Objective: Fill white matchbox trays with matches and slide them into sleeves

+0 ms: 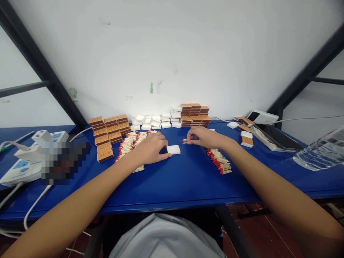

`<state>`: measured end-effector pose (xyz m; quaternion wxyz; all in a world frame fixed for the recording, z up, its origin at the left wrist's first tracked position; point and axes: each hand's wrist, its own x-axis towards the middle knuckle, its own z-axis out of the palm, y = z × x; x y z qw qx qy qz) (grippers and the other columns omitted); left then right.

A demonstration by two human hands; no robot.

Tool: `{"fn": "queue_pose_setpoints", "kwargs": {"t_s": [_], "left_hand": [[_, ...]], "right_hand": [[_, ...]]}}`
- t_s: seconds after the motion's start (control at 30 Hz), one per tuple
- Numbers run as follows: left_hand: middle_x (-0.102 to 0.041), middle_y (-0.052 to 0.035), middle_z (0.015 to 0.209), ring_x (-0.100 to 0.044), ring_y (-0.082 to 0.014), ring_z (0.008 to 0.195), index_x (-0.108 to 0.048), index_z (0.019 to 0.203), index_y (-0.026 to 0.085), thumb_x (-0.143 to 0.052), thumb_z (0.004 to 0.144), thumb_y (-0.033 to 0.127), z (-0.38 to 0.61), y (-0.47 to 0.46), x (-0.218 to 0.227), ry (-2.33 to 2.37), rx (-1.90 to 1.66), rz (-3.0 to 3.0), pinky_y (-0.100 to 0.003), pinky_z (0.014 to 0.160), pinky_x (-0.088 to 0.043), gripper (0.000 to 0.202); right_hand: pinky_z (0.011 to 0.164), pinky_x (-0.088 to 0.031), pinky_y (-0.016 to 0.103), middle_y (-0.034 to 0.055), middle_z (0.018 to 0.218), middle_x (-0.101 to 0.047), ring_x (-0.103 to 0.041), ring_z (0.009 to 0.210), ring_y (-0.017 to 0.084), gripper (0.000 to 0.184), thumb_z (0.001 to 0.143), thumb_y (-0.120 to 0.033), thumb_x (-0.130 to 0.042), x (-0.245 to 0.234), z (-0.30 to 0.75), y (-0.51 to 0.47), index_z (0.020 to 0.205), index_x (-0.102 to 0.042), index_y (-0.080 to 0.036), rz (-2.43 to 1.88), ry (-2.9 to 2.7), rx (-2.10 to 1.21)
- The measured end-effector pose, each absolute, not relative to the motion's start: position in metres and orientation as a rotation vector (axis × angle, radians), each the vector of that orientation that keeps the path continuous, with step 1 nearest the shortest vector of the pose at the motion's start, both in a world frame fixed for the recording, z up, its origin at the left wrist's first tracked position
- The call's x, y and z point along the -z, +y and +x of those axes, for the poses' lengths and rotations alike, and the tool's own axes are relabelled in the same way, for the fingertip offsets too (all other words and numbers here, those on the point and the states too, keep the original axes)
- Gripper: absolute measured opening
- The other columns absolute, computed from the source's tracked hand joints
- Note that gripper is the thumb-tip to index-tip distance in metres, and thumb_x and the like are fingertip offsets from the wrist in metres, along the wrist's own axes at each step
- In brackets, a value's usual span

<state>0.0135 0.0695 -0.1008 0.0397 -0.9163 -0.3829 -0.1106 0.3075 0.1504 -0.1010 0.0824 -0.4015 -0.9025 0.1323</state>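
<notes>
My left hand (151,147) rests on the blue table (172,182), fingers curled, its fingertips touching a small white matchbox tray (173,149). My right hand (202,137) is closed in a pinch on a few red-tipped matches (185,141) held just above the table, right of the tray. A spread of loose matches (130,144) lies under and behind my left wrist. Another row of matches (219,160) runs along my right forearm.
Stacks of brown matchboxes (109,135) stand at the left and more brown matchboxes (195,114) by the wall, with white trays (154,122) between. A power strip (25,161) with cables lies far left. A phone (274,138), loose boxes (246,140) and a plastic bottle (321,154) sit right.
</notes>
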Motion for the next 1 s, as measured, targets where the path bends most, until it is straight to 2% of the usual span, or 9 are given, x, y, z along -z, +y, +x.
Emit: {"fn": "queue_pose_setpoints", "kwargs": {"t_s": [0.2, 0.57, 1.0], "left_hand": [[-0.073, -0.0119, 0.103, -0.065, -0.0313, 0.107, -0.077, 0.106, 0.016, -0.073, 0.099, 0.047, 0.0143, 0.0686, 0.0989, -1.174, 0.326, -2.818, -0.046, 0.1, -0.05, 0.032], [-0.074, -0.012, 0.103, -0.066, -0.0306, 0.106, -0.077, 0.108, 0.016, -0.073, 0.099, 0.047, 0.0138, 0.0697, 0.1013, -1.173, 0.348, -2.827, -0.046, 0.102, -0.051, 0.033], [-0.074, -0.0113, 0.102, -0.066, -0.0306, 0.105, -0.077, 0.108, 0.017, -0.072, 0.099, 0.047, 0.0146, 0.0688, 0.1018, -1.168, 0.363, -2.808, -0.045, 0.099, -0.05, 0.032]], "right_hand": [[0.077, -0.047, 0.034, 0.0115, 0.105, -0.07, -0.065, 0.092, 0.025, 0.015, 0.097, -0.031, -0.066, 0.1022, 0.305, 0.1503, 0.095, -0.076, -0.02, -1.221, -2.7, -0.396], [0.078, -0.046, 0.034, 0.0109, 0.104, -0.07, -0.065, 0.092, 0.025, 0.017, 0.095, -0.036, -0.069, 0.1055, 0.304, 0.1529, 0.097, -0.075, -0.02, -1.213, -2.677, -0.369], [0.075, -0.047, 0.034, 0.0116, 0.103, -0.07, -0.063, 0.087, 0.024, 0.019, 0.1, -0.033, -0.06, 0.107, 0.3035, 0.1505, 0.097, -0.073, -0.02, -1.179, -2.719, -0.354]]}}
